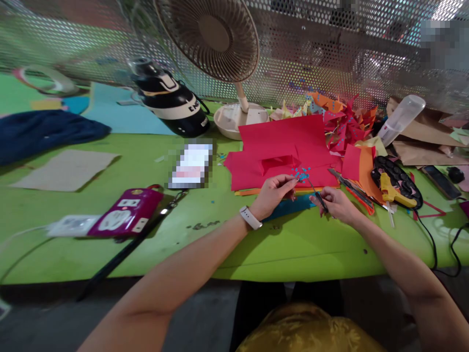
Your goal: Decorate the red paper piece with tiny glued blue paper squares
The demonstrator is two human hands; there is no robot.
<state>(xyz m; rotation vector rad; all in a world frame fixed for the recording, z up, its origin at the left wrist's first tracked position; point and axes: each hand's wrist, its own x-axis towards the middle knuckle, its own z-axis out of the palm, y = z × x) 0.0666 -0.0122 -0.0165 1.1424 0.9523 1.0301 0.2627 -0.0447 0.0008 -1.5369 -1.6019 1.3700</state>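
My left hand (275, 195), with a white band on its wrist, is closed in a pinch at a small bit of blue paper (301, 179). My right hand (335, 204) is closed around the dark handle of small scissors (320, 199), whose thin blades point up and left toward the blue paper. Small blue paper scraps (304, 171) lie scattered by my left fingertips on red paper sheets (282, 139). Under both hands a blue paper strip (289, 208) rests on the green table (227, 254). My left fingers partly hide the pinched piece.
A yellow glue gun (394, 190) and a utility knife (357, 192) lie to the right. Colourful paper scraps (351, 122) are heaped behind the red sheets. A fan (242, 115), a black flask (176, 105), a phone (192, 164) and a purple power strip (126, 212) occupy the left and back.
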